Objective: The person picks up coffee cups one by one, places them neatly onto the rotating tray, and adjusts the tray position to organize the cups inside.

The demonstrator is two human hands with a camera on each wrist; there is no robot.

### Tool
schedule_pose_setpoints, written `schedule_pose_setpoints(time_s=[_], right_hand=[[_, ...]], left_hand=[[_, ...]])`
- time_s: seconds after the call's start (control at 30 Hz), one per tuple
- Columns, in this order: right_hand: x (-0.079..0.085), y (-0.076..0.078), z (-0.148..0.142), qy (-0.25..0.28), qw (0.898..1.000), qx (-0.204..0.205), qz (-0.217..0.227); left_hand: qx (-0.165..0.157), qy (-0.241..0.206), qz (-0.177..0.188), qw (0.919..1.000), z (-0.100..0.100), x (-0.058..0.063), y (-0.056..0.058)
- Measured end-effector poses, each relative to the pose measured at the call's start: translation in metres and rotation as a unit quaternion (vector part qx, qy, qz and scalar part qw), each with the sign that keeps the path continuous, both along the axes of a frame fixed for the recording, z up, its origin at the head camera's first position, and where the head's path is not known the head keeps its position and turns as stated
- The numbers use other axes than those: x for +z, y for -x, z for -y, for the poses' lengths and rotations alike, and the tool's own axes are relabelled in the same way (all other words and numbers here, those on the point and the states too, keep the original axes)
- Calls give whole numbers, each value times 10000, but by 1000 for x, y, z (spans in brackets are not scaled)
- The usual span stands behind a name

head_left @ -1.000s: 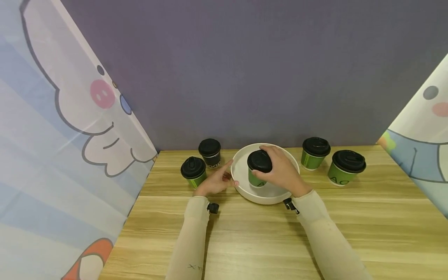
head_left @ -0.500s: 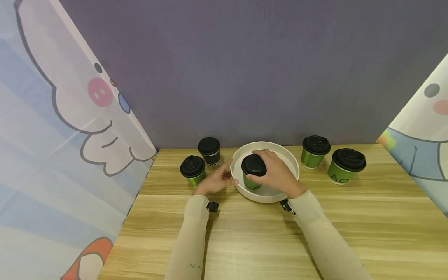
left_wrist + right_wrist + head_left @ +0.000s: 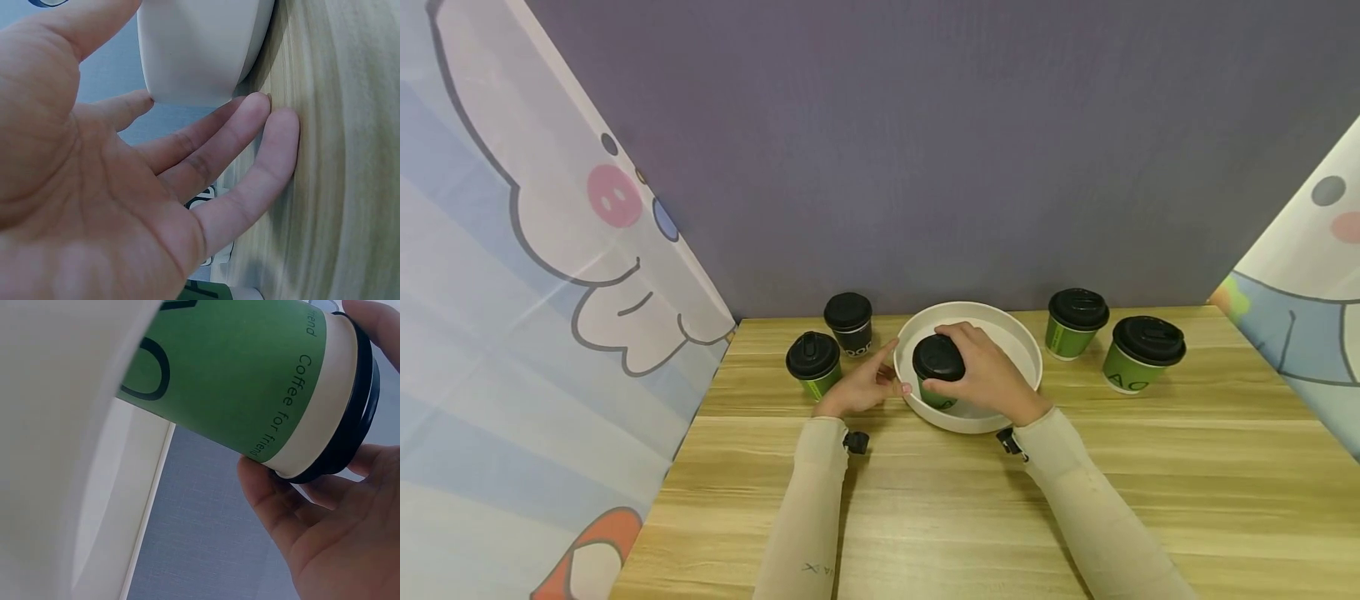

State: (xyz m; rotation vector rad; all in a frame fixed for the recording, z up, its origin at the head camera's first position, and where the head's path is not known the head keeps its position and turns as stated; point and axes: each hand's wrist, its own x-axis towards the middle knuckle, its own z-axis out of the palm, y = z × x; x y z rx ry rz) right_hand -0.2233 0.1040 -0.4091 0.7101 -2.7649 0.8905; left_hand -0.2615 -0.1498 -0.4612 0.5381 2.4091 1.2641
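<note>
Your right hand (image 3: 988,375) has its grip closed round the black lid (image 3: 938,357) and upper wall of a green cup (image 3: 231,375). This cup is inside the white dish (image 3: 958,426), left of centre; you cannot tell whether its base touches the dish floor. Your left hand (image 3: 868,387) keeps a wide grip, fingers spread and fingertips at the dish's outer wall. Estimate: cup is paper, light, dents if squeezed; lid stiff, somewhat slippery. Best hold for you: just beneath the lid, where the rim stiffens it. Count: one dish; five lidded cups, one in the dish, four on the bench (image 3: 925,517): left green cup (image 3: 815,362), dark cup (image 3: 850,323), two right-hand green cups (image 3: 1138,354).
</note>
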Motion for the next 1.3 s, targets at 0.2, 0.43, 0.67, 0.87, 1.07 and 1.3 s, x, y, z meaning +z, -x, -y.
schedule_pose_setpoints(time_s=[0.2, 0.43, 0.67, 0.87, 1.07, 1.3], right_hand=[[-1, -1, 3, 17, 10000, 75, 6], [-2, 0, 4, 29, 9998, 70, 177], [-3, 1, 4, 0, 9995, 48, 311], [-1, -1, 4, 64, 9990, 65, 445], [-1, -1, 2, 69, 9988, 120, 462], [1, 2, -8, 163, 9994, 121, 273]], left_hand=[[-10, -28, 27, 10000, -1, 2, -1], [-45, -51, 10, 10000, 0, 1, 0], [12, 11, -25, 10000, 0, 3, -2], [-12, -54, -20, 10000, 0, 2, -1], [-59, -56, -113, 9999, 0, 1, -1], [-33, -113, -120, 9999, 1, -1, 0]])
